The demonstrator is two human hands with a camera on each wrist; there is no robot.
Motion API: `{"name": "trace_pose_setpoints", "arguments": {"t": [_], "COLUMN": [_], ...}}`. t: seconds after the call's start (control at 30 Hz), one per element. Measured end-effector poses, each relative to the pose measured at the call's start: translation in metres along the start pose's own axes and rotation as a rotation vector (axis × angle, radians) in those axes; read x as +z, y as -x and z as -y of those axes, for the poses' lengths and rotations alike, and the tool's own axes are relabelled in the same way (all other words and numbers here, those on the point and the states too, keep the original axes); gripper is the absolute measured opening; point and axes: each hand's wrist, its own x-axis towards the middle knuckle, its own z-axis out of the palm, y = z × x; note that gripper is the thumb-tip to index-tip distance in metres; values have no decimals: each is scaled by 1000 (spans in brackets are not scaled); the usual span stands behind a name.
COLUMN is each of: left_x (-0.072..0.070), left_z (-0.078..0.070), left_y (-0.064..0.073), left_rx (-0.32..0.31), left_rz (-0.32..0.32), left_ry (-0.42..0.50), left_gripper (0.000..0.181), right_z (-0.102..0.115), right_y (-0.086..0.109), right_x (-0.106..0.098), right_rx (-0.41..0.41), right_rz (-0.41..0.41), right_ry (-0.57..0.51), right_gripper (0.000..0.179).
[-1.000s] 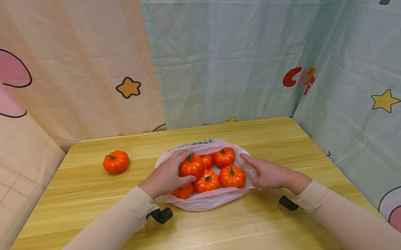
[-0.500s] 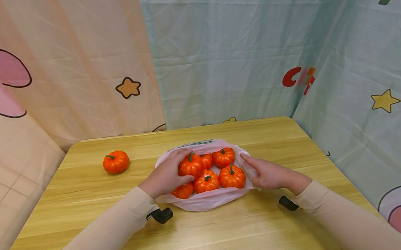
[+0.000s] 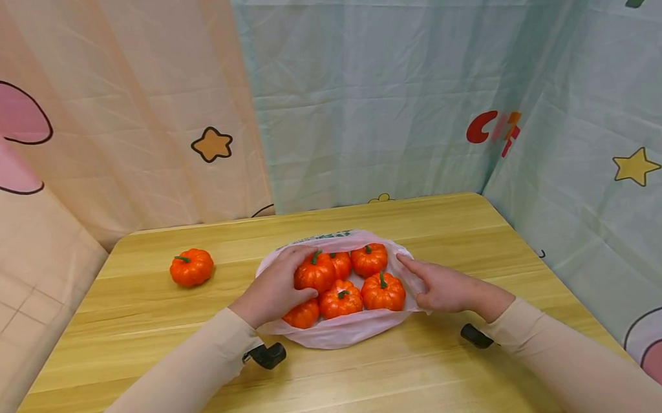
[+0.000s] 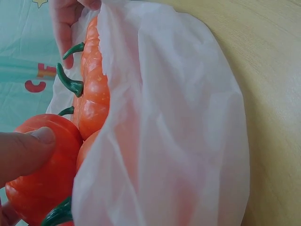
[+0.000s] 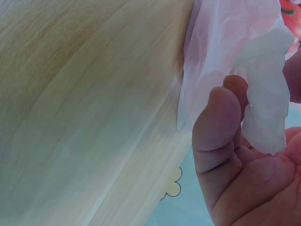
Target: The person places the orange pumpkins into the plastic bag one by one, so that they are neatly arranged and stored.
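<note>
An orange toy pumpkin with a green stem [image 3: 315, 273] sits in the grip of my left hand [image 3: 273, 290], at the left end of an open white plastic bag [image 3: 344, 335]. In the left wrist view my left thumb [image 4: 28, 148] presses that pumpkin's side. Several more small pumpkins [image 3: 383, 292] lie inside the bag. At the bag's right end, my right hand [image 3: 447, 286] holds its edge. The right wrist view shows a strip of the bag [image 5: 265, 99] running across the curled fingers [image 5: 218, 120].
A single pumpkin [image 3: 192, 268] stands outside the bag on the left back part of the wooden table [image 3: 346, 400]. Printed fabric curtains [image 3: 369, 100] hang behind the table and along both sides.
The left hand and its pumpkin have shifted very slightly left. The right hand and the bag look the same.
</note>
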Motion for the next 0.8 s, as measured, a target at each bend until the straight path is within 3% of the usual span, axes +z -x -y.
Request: {"name": "trace_pose_setpoints", "arguments": {"t": [0.4, 0.57, 0.8], "left_x": [-8, -21, -48], "left_z": [3, 9, 29], "left_y": [5, 13, 24], "left_rx": [-42, -53, -57], "left_rz": [20, -1, -83], "left_ry": [23, 31, 62], "left_gripper": [85, 84, 81], "right_z": [2, 1, -1], "right_y": [0, 0, -1], "right_x": [0, 0, 1], "right_rx": [-2, -8, 0], "right_rz": [2, -2, -6], "right_ry": [-13, 3, 9], "right_gripper": [92, 92, 91]}}
